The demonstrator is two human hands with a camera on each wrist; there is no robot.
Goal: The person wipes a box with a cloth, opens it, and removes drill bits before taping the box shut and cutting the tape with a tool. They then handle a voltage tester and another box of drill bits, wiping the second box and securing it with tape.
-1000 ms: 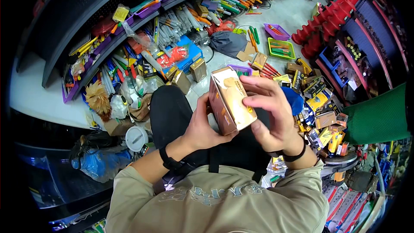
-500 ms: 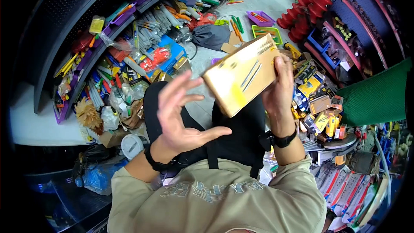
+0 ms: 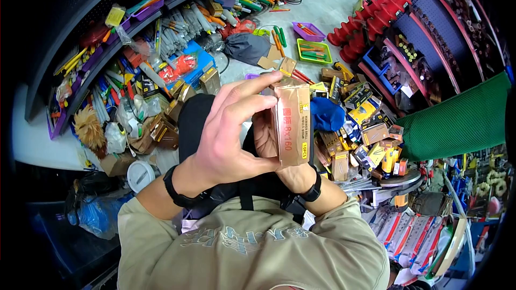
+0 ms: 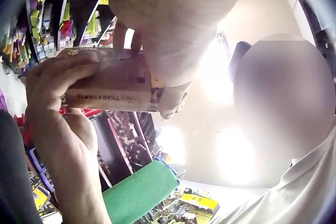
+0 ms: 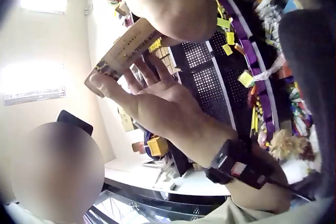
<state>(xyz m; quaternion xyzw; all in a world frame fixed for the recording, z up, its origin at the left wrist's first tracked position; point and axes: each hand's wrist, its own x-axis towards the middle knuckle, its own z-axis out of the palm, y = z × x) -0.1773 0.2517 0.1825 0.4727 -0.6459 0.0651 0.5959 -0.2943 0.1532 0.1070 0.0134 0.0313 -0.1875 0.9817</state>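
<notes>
A brown cardboard box [image 3: 293, 123] printed "8x160", "HAMMER DRILL" and "10PCS" is held upright over the lap. The left hand [image 3: 223, 137] pinches its left side, fingers along the upper edge and thumb near the bottom. Behind and below the box, the right hand [image 3: 294, 176] grips it, mostly hidden. In the left wrist view the right hand [image 4: 60, 92] curls round one end of the box [image 4: 110, 85]. The right wrist view shows the left hand [image 5: 157, 100] with its thumb on the box [image 5: 123, 50].
Small boxes [image 3: 371, 134] lie heaped at the right, beside a blue cloth item [image 3: 327, 114] and a rolled green mesh [image 3: 457, 121]. A yellow-green tray [image 3: 315, 52] and purple tray [image 3: 309, 31] stand on the floor. Packed tools line the curved shelf [image 3: 113, 48] at left.
The box has turned from its broad face to a narrow printed face and come lower. The left hand, off the box half a second ago, now grips it. The head view has shifted right.
</notes>
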